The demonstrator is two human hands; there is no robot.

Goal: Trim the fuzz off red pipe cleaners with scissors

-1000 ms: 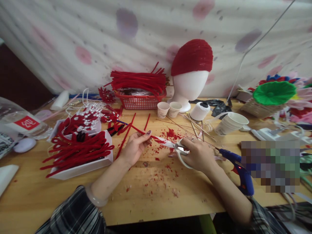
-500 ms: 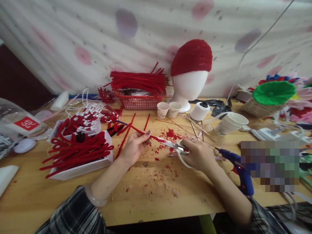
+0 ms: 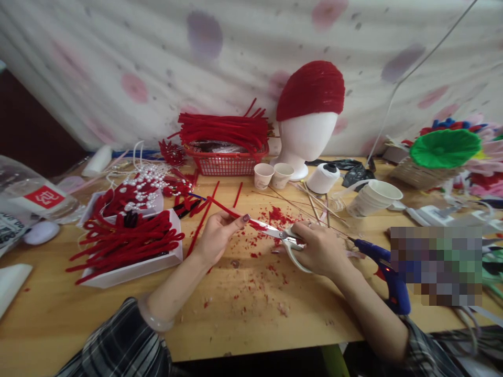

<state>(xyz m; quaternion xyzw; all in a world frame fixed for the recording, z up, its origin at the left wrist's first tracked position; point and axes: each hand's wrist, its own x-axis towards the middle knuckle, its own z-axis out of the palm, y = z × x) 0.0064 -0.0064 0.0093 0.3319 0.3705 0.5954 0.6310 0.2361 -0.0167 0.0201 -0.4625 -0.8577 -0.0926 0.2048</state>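
Note:
My left hand (image 3: 219, 234) pinches a red fuzzy stem (image 3: 223, 206) between thumb and fingers, its free end pointing right. My right hand (image 3: 319, 245) is closed round the pale handles of the scissors (image 3: 275, 232), whose blades point left and meet the stem's right end. Red fluff clippings (image 3: 277, 215) lie scattered on the wooden table (image 3: 236, 335) beneath and beyond the blades. More red stems (image 3: 200, 222) lie on the table left of my left hand.
White box of red loops (image 3: 133, 269) at left; red basket (image 3: 226, 166), two small cups (image 3: 263, 176), mannequin head (image 3: 306, 137) and thread spool (image 3: 323, 178) behind. Blue glue gun (image 3: 393, 280) beside my right forearm; stacked cups (image 3: 373, 200) beyond it.
The scissor blades look closer together around the stem's end. My left hand and the stem have shifted very slightly; the whole view has moved a little.

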